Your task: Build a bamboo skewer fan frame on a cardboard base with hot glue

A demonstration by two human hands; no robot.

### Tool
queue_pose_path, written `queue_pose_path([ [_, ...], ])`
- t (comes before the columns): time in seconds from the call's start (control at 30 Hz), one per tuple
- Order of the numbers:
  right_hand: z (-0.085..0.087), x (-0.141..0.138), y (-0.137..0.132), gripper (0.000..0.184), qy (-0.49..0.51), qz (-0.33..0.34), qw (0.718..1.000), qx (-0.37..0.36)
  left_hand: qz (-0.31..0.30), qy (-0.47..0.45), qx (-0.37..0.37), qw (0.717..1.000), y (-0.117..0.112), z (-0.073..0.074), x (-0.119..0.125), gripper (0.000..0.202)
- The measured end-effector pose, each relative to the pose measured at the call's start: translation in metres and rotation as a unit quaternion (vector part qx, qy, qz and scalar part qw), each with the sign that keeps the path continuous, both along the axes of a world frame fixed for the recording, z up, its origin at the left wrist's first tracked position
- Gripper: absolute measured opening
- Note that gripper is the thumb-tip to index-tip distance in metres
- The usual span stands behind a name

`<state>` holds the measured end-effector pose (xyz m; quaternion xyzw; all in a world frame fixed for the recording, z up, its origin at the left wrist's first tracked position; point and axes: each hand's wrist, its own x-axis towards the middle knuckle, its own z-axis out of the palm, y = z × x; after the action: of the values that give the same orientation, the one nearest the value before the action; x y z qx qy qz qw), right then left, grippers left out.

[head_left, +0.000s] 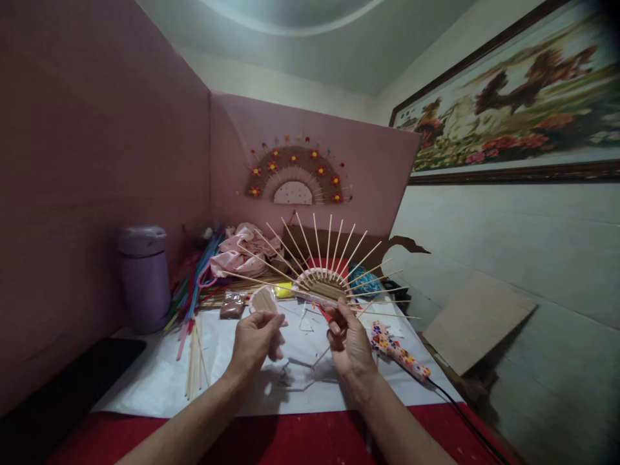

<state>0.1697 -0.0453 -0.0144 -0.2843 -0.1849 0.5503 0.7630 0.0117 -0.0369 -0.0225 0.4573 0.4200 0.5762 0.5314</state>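
Head cam, only view

Skewer fan (323, 274) held up mid-frame, above far part of white paper sheet (155, 387), not resting on it. R hand (349, 345) pinching fan at lower right edge of hub: thumb + forefinger closed on base, other fingers curled under. Small red bit by the fingertips, can't tell what. L hand (256, 341) curled shut, thumb against forefinger, right at fan's lowest left skewer. Gripping that skewer or the tan half-disc (264, 300) just above the knuckles: can't tell.

Key relation: fan lies up + far from both sets of fingers, hub between the hands, nearer R. Flat base line runs left–right; spokes radiate up/far in a half circle.

Look: thin pale bamboo sticks, approx evenly spread, meeting at small tan hub w/ pale rim. Tips bare.

Around:
- floral glue gun (400, 352) just right of R hand on the sheet, cable trailing near-right
- loose skewers (194, 368) left of L hand
- purple tumbler (144, 274) far left, coloured strips (191, 290) beside it
- pink cloth (242, 252) behind the fan
- decorated fan (294, 174) on the pink backboard (378, 168)
- cardboard sheet (477, 323) at right, by the wall
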Motion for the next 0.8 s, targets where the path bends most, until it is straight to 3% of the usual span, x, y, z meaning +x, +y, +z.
queue_pose_path([
  [0.17,-0.002,0.001,0.002,0.031,0.003,0.0,1.0,0.003,0.027,0.1,0.083,0.991,0.004,-0.002,-0.004,0.007],
  [0.23,-0.002,0.001,0.002,0.032,0.003,0.002,1.0,0.005,0.008,0.121,0.1,0.988,0.005,-0.003,-0.005,0.014],
  [0.57,0.001,-0.005,-0.002,0.033,-0.01,0.015,1.0,-0.002,-0.068,0.141,0.089,0.984,0.002,-0.019,0.008,0.039],
  [0.73,0.002,-0.011,-0.004,0.033,-0.024,0.025,0.999,-0.003,-0.109,0.078,0.044,0.99,-0.002,-0.015,0.01,0.021],
  [0.8,0.001,-0.014,-0.005,0.032,-0.029,0.031,0.999,-0.003,-0.134,0.061,0.035,0.988,-0.004,-0.011,0.011,0.024],
])
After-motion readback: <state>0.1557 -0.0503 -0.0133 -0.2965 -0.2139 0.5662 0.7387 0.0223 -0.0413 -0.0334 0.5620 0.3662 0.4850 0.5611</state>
